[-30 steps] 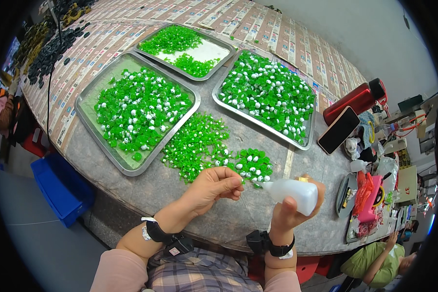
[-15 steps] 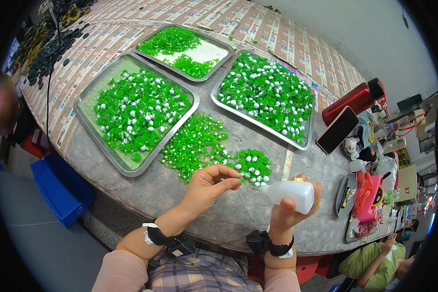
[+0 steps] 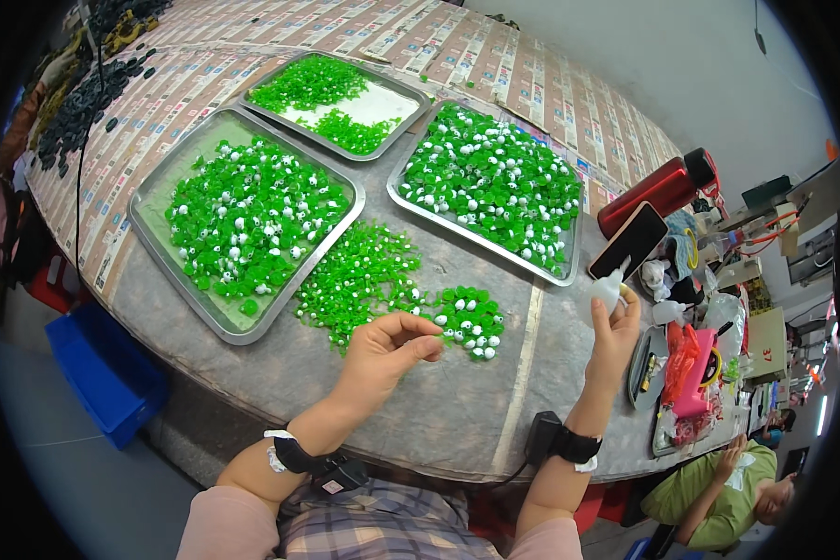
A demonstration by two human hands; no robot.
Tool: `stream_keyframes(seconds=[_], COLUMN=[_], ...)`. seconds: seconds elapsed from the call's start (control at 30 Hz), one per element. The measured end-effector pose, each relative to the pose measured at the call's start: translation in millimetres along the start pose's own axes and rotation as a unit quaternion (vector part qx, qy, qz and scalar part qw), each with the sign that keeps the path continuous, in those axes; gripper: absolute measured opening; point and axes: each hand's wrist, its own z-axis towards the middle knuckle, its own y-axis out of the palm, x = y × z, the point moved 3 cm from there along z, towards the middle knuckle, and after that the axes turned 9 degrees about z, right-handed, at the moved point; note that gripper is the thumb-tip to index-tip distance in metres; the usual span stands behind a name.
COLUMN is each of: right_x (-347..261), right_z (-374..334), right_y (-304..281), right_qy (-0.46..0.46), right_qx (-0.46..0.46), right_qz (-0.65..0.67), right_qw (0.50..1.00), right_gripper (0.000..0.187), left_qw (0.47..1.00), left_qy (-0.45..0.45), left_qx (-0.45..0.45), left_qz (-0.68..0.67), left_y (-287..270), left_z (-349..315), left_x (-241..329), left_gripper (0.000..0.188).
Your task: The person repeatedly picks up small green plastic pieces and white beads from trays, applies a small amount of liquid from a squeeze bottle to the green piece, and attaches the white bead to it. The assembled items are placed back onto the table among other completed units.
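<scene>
My left hand [image 3: 383, 359] is closed in a pinch above the grey table cover. A small green piece seems to sit at its fingertips, mostly hidden. Just beyond those fingers lies a small pile of green pieces with white bead-like balls [image 3: 471, 320]. Left of that pile spreads a heap of small green pieces [image 3: 357, 278] with little white bits. My right hand [image 3: 616, 327] holds a white squeeze bottle [image 3: 607, 291] off to the right, its pointed nozzle turned upward, in front of the phone.
Two metal trays [image 3: 147, 210] [image 3: 471, 227] hold green-and-white pieces; a third tray [image 3: 409, 119] holds green pieces. A red flask [image 3: 653, 198] and a leaning phone [image 3: 629, 239] stand right, near a pink holder [image 3: 695, 383]. A blue bin [image 3: 103, 369] is at left; a person in green [image 3: 719, 499] sits right.
My right hand has moved right and away with the squeeze bottle, tipping its nozzle from pointing left to upward. My left hand keeps its pinch. The view has shifted slightly.
</scene>
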Motion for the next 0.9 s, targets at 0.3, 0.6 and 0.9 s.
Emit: stream_keyframes(seconds=[0.3,0.6,0.9], right_x=[9,-27,-26], right_z=[-6,-63,-66], right_y=[-28,69,82], right_qy=[-0.241,-0.154,-0.213], right_qx=[0.113,-0.391,-0.401], right_qz=[-0.424,-0.338,-0.355], right_qw=[0.865,0.842,0.817], right_gripper=[0.036,0.021,0.021], left_qw=[1.0,1.0,0.998], left_qy=[-0.003,0.001,-0.027], left_qx=[-0.003,-0.002,-0.05], left_qz=[-0.005,-0.007,0.005], left_y=[0,-1,2], left_z=[2,2,1], left_x=[-2,-2,-2], left_gripper=[0.008,0.008,0.01])
